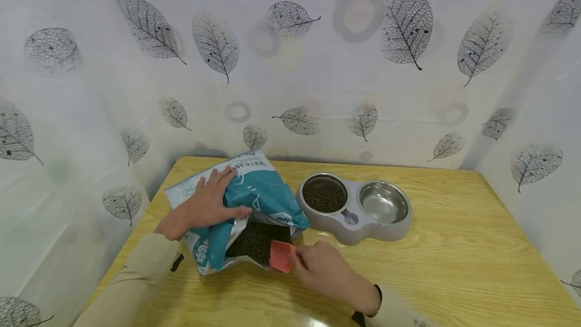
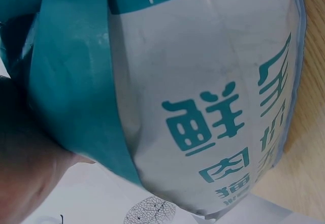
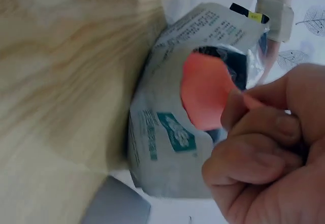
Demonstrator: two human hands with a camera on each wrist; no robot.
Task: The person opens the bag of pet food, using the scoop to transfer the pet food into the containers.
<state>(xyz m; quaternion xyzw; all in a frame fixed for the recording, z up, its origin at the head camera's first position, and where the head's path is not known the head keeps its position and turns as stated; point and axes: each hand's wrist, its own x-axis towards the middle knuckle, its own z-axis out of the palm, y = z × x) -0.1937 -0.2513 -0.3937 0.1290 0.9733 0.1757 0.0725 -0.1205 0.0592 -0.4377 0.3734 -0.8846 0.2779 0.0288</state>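
A teal and white bag of dry pet food lies on the table, its mouth facing the near side and brown kibble showing within. My left hand rests spread on top of the bag; in the left wrist view only part of this hand appears beside the printed side. With curled fingers my right hand grips the handle of a red scoop. The scoop's head is at the bag's mouth, and the right wrist view shows its underside. Whether kibble is in the scoop is hidden.
A grey double pet bowl stands right of the bag. Its left steel bowl holds kibble; the right steel bowl shows a shiny bottom. Leaf-patterned sheeting encloses the wooden table at the back and sides.
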